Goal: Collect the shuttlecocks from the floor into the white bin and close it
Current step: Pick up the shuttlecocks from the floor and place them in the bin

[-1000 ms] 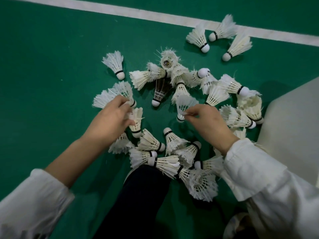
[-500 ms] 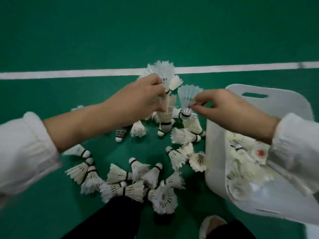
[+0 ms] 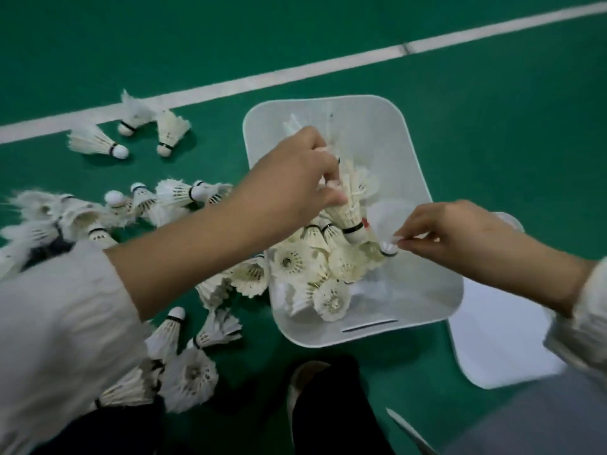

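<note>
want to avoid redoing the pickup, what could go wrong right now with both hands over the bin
The left hand grips a bunch of shuttlecocks above the white bin; dropped together, some might bounce off the heap inside and over the wall.
The right hand pinches a single shuttlecock by its cork; it may slip early.
Loose shuttlecocks lie near the shoe and could get crushed.

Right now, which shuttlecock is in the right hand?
The lone white feather shuttlecock pinched at its cork above the white plastic bin; left hand grips several.
</note>
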The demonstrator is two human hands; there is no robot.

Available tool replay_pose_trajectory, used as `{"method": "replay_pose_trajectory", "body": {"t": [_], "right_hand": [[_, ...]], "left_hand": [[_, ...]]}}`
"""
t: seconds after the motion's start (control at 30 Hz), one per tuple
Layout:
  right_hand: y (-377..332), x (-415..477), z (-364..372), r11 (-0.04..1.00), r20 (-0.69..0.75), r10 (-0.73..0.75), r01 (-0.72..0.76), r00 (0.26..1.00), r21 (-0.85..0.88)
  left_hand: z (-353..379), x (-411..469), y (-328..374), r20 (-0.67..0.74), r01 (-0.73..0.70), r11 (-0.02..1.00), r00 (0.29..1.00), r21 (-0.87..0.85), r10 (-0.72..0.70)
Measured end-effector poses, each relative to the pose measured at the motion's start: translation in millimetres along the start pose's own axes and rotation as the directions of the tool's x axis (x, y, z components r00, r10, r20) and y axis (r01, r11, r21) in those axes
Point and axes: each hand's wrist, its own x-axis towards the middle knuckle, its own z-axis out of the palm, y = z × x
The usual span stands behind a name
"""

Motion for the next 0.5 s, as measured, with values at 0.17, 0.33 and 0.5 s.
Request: {"method": "replay_pose_trajectory", "body": {"t": [0.17, 0.33, 0.5], "right_hand": [[11.9, 8.0, 48.1, 0.990, 0.253, 0.047, -0.011, 0.966, -0.139], [22.0, 27.2, 87.0, 0.986, 0.360, 0.045, 0.018, 0.932, -0.169], [30.7, 38.3, 106.7, 0.965, 0.488, 0.028, 0.105, 0.872, -0.242]], "left_hand": [[41.2, -2.0, -5.8, 0.069, 0.089, 0.996, 0.994, -0.016, -0.087], [53.7, -7.1, -13.9, 0.073, 0.125, 0.992, 0.990, -0.015, -0.123], [58.4, -13.9, -17.4, 0.091, 0.122, 0.992, 0.988, 0.002, -0.122]]}}
